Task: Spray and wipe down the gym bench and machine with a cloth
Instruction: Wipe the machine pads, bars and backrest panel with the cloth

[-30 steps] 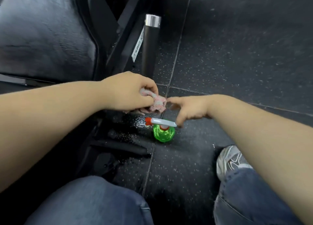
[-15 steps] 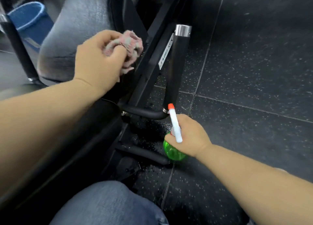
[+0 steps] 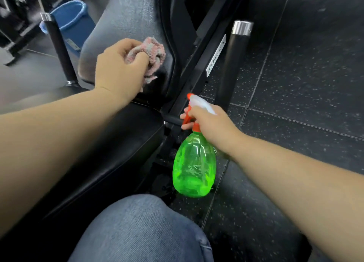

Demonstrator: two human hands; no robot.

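My left hand (image 3: 120, 70) grips a bunched pink and grey cloth (image 3: 152, 55) and presses it against the lower edge of the black padded back pad (image 3: 130, 19). My right hand (image 3: 210, 122) holds a green spray bottle (image 3: 194, 167) by its white and orange trigger head, fingers on the trigger, the bottle lifted above the floor. The nozzle points toward the machine's black frame (image 3: 199, 60). The black seat pad (image 3: 102, 153) lies under my left forearm.
A black upright handle with a chrome cap (image 3: 236, 60) rises just beyond the bottle. Another capped post (image 3: 59, 47) stands at the left, a blue bucket (image 3: 72, 23) behind it. My knee in jeans (image 3: 141, 232) fills the bottom. Speckled black floor tiles (image 3: 305, 84) spread to the right.
My left hand lifted the cloth from the floor to the back pad. My right hand took the spray bottle off the floor and raised it, turning the nozzle toward the frame.
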